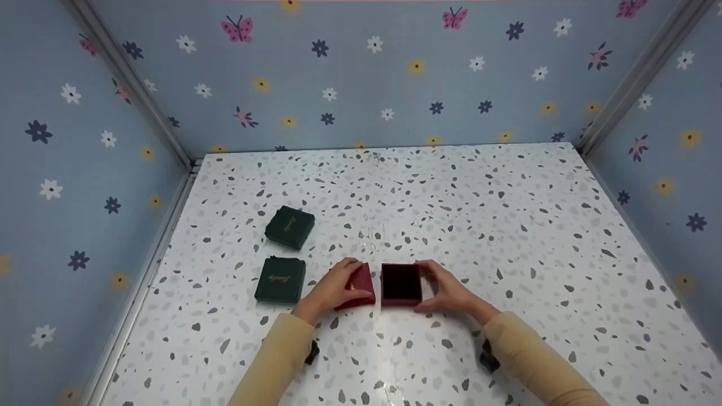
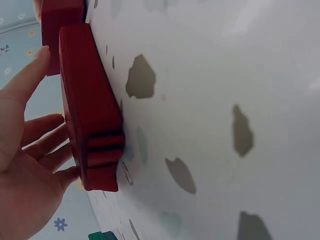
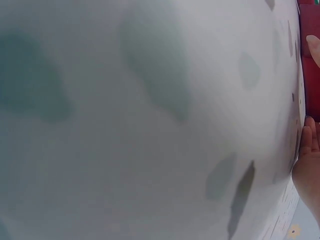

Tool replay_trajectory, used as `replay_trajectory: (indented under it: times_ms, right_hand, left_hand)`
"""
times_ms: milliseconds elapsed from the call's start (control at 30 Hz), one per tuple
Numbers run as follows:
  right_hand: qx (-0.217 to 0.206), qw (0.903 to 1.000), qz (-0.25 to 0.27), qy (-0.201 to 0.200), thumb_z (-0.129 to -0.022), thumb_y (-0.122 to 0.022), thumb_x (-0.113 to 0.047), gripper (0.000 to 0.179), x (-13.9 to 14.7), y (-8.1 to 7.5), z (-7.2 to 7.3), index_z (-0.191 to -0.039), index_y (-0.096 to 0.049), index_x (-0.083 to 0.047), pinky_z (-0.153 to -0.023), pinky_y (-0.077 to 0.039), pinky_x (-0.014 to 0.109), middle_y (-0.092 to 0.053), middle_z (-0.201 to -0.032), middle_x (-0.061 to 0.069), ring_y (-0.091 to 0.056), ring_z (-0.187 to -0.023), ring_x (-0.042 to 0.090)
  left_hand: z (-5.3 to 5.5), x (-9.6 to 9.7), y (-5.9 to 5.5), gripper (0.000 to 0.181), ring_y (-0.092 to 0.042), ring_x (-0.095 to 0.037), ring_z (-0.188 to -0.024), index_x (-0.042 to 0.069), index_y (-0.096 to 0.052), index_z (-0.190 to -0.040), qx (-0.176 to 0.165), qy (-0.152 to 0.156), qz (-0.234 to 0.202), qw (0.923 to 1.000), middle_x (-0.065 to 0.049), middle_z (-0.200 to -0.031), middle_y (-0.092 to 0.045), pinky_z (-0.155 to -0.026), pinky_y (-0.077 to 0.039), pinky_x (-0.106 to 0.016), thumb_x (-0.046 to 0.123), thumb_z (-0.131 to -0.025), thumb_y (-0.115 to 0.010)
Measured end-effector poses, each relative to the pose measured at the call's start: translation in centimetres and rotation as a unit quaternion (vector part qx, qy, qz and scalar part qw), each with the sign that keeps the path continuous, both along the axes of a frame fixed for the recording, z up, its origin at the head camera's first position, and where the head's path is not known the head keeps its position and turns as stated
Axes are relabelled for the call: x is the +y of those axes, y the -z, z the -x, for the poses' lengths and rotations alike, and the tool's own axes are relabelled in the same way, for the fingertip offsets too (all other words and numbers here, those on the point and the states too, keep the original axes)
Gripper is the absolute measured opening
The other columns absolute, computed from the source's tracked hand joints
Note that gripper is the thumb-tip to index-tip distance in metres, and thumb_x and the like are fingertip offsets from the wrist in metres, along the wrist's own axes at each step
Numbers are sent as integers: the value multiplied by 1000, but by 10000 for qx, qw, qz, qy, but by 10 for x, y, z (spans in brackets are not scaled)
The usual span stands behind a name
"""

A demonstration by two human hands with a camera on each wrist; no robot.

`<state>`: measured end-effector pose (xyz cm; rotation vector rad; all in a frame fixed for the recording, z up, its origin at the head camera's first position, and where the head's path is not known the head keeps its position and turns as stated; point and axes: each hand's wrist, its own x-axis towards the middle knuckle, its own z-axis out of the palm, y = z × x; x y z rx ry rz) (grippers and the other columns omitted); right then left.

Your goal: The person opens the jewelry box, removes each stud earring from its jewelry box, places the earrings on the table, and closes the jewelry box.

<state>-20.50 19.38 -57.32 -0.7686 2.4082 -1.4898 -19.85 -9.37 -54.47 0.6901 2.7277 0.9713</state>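
Note:
A closed red gift box with gold marks on its lid lies in front of me, slightly turned. My left hand rests over its top, fingers toward the far edge and thumb across the front part. The left wrist view has the fingers and thumb against the lid side of the box. Just to its right, apart by a narrow gap, sits a red open-topped box with a dark lining. My right hand grips that box from its right side, thumb at the near corner and fingers at the far one.
Two dark green boxes with gold lettering lie to the left: one nearer box and one farther box, turned at an angle. The speckled white table has blue flowered panels at its back and sides.

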Motion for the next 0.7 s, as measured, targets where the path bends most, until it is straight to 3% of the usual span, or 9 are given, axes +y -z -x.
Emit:
replay_trajectory:
  times_ms: [300,567,700]
  right_hand:
    - [57,9996,-254,62,-49,-86,-21,90,0,-1,0,-125,-39,-10,-94,-32,33,-53,-111,-2,-47,-104,14]
    - [37,9995,-304,74,-50,-86,-23,89,0,-1,0,-125,-39,-11,-95,-32,32,-53,-111,-4,-47,-104,11]
    - [-85,9999,-133,-20,-52,-85,-11,87,-4,-18,-6,-124,-38,-1,-95,-32,39,-53,-112,7,-47,-105,21]
  left_hand:
    - [-1,-2,2,89,-37,-26,-117,-2,-38,-131,-125,69,61,9999,-13,-130,-37,-95,-32,-39,41,-63,-77]
    - [-1,-1,5,91,-38,-23,-114,-1,-37,-132,-169,59,84,9998,-12,-129,-38,-94,-34,-37,34,-60,-80]
    - [-1,0,4,88,-37,-24,-114,-1,-37,-131,-110,52,151,9998,-12,-129,-38,-94,-34,-37,33,-62,-79]
